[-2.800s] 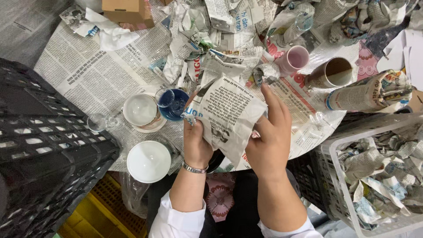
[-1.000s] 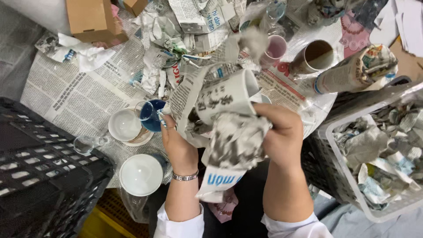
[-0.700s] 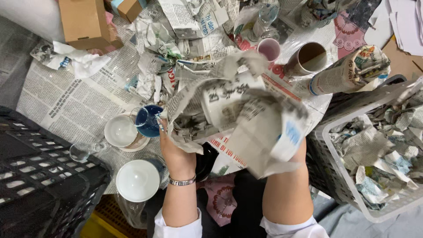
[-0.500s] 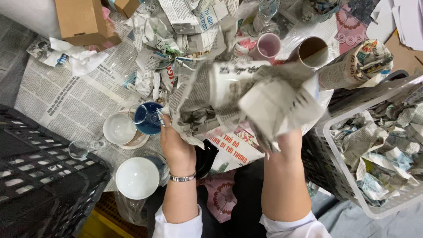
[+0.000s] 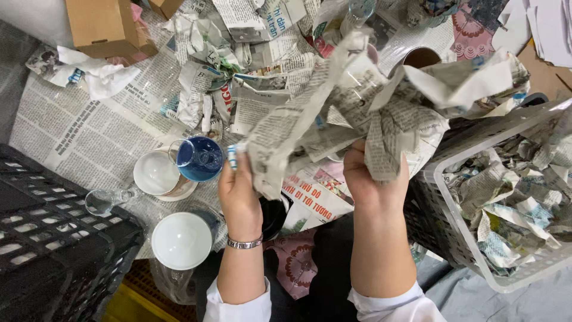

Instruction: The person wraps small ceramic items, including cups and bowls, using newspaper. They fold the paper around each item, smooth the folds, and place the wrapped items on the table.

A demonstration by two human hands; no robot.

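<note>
Both hands are closing on one crumpled newspaper bundle (image 5: 369, 113), held up above the table, seemingly so the paper can be gathered around whatever is inside; what it wraps is hidden. The left hand (image 5: 238, 188) is pinching the sheet's lower edge at about seven o'clock of the bundle, fingers curled over the paper, while the right hand (image 5: 372, 176) is clenching a twisted tail of paper at about five o'clock, apparently to keep the wrap from springing open. At nine o'clock from the left hand a blue glass cup (image 5: 199, 158) is lying against a white bowl (image 5: 156, 173), with a second white bowl (image 5: 182, 240) at seven o'clock, all waiting on spread newspaper (image 5: 89, 137). At three o'clock from the right hand a white plastic crate (image 5: 471, 256) is holding other paper-wrapped lumps, within easy reach. A black crate (image 5: 53, 250) is sitting at eight o'clock.
</note>
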